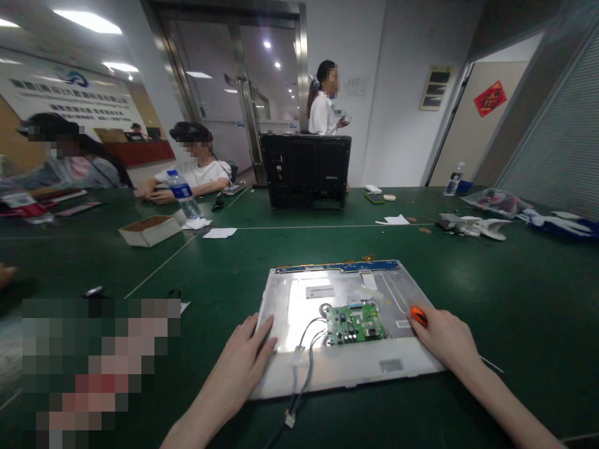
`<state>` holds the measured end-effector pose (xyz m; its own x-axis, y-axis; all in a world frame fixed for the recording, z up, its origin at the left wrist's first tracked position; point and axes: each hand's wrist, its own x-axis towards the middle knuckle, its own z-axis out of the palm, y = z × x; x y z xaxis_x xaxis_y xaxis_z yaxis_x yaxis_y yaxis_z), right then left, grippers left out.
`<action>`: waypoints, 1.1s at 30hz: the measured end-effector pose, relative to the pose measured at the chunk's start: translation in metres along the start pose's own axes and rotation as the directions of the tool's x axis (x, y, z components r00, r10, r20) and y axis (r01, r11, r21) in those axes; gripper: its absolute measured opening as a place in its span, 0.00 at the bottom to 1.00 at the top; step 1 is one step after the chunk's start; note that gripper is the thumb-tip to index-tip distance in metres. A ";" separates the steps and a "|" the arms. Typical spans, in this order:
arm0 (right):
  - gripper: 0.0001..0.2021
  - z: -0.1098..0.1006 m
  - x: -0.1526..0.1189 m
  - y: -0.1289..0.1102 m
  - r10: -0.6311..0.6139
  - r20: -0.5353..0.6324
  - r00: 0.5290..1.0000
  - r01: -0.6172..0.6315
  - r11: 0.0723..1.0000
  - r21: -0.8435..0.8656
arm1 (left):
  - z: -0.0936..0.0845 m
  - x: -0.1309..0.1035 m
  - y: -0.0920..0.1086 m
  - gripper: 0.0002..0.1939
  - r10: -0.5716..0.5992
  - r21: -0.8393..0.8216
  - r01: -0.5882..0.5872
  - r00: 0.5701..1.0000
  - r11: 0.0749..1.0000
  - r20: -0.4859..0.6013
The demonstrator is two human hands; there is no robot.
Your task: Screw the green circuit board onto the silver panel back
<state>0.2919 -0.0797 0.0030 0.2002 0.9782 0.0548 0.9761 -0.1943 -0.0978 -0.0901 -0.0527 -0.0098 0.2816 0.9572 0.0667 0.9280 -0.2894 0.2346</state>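
A flat silver display panel lies back side up on the green table, with a green circuit board at its middle. Dark cables run from the board over the near edge. My left hand grips the panel's left edge, thumb on top and fingers along the side. My right hand is closed around a screwdriver with an orange and black handle, at the panel's right edge. Its thin shaft sticks out behind the hand, pointing away from the panel.
A black monitor housing stands upright beyond the panel. A small open box, a water bottle and paper scraps lie left. White gloves and a plastic bag lie right. Other people sit left; one stands behind.
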 end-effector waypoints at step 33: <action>0.12 0.003 0.046 0.095 -0.250 -0.095 0.963 0.248 0.968 -0.034 | 0.034 0.036 0.148 0.38 0.158 0.053 -0.159 0.987 0.986 0.016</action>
<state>0.3937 -0.0532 -0.0072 -0.0435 0.9842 0.1715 0.9975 0.0523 -0.0473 0.0656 -0.0616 -0.0061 0.4286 0.8992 0.0875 0.8832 -0.4374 0.1693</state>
